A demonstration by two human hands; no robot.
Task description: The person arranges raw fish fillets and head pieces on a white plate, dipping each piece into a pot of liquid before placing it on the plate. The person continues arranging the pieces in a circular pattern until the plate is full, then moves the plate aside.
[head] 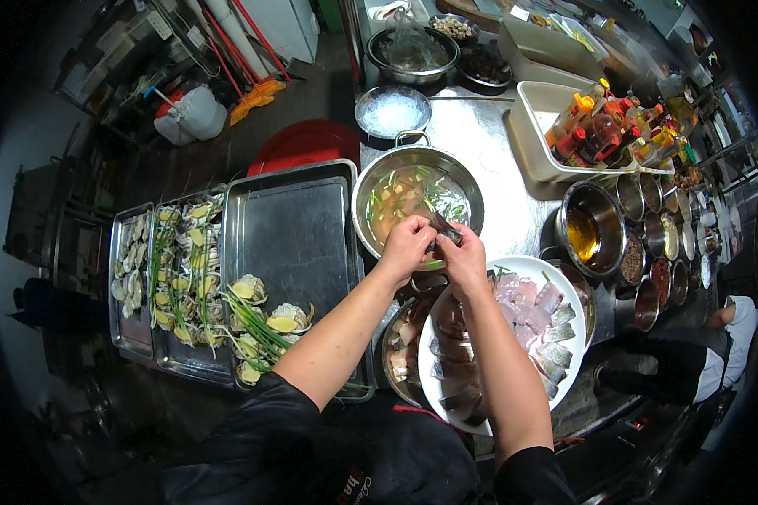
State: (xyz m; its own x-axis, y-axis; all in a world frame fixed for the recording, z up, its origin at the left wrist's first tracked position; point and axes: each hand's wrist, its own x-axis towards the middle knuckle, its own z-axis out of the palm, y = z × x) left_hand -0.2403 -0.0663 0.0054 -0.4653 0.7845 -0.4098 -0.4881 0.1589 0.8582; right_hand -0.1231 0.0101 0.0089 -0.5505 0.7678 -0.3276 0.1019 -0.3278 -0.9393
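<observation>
Both my hands meet above the near rim of a round steel pot (470, 165), which holds cloudy liquid with scallion pieces and ginger. Between them is a dark, skin-covered piece of fish (443, 228). My left hand (410, 245) pinches its left side, while my right hand (461, 255) grips its lower right end. Under my right forearm lies a large white oval plate (576, 372) with pale fish slices (521, 297) and pieces with grey skin (559, 333). Part of the plate is hidden by the forearm.
Steel trays (290, 165) with shellfish, ginger and scallions lie at left. A white bin (534, 148) of sauce bottles, a bowl of yellow oil (582, 235) and several seasoning containers stand at right. Bowls line the far counter. Another person (695, 353) stands at far right.
</observation>
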